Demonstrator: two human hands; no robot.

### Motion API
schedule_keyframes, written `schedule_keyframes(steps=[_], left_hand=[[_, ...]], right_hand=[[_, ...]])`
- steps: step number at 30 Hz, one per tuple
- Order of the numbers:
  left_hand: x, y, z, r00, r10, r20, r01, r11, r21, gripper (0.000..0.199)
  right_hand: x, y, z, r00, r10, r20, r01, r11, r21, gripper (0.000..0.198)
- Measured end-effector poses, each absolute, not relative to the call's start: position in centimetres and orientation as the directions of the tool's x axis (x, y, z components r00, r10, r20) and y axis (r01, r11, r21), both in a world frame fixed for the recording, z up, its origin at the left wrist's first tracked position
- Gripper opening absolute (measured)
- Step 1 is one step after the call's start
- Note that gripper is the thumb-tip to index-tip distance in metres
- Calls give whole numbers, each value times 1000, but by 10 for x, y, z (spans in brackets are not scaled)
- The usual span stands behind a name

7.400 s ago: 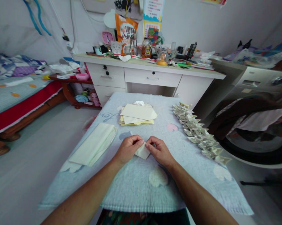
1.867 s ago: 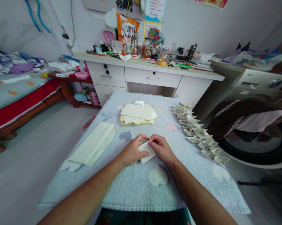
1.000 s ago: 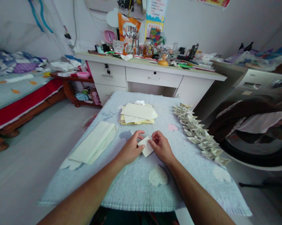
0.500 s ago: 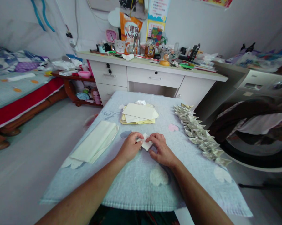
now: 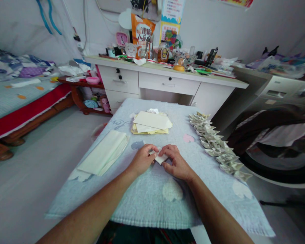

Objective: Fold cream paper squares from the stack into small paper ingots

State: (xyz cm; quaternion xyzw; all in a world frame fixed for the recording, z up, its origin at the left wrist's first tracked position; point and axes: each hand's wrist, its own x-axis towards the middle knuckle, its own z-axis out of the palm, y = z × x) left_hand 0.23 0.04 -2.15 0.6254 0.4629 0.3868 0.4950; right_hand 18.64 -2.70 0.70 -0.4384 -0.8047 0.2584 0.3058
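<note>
Between my two hands is a small folded piece of white paper, low over the cloth-covered table. My left hand pinches its left corner between thumb and fingers. On the right side, my right hand grips the paper with bent fingers, the thumb near its lower edge. Beyond the hands lies a stack of cream and yellow paper sheets. To the left rests a long folded pale paper or cloth bundle. Several pointed folded paper pieces stand in rows on the right.
A white desk crowded with jars, a snack bag and a pink clock stands behind the table. At the right is a washing machine with cloth hanging from its door. A bed is at the left.
The top fold of the small paper looks pressed down more, and its visible part is narrower. My fingers have closed in slightly over it. The whole view has shifted a little.
</note>
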Motion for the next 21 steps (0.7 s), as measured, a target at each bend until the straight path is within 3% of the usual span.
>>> schedule_keyframes(steps=[6, 11, 18, 21], left_hand=[[3, -1, -24, 311, 947, 82, 238, -161, 958, 14], [3, -3, -19, 314, 944, 103, 289, -199, 937, 12], [-5, -7, -3, 371, 899, 233, 530, -411, 742, 9], [-9, -7, 2, 421, 872, 249, 553, -464, 692, 15]], right_hand=[[188, -25, 7, -432, 868, 246, 518, 462, -720, 31], [189, -22, 3, -416, 868, 272, 501, 468, -728, 14], [189, -18, -3, -377, 876, 301, 530, 470, -705, 12], [188, -16, -4, -351, 881, 318, 543, 468, -697, 13]])
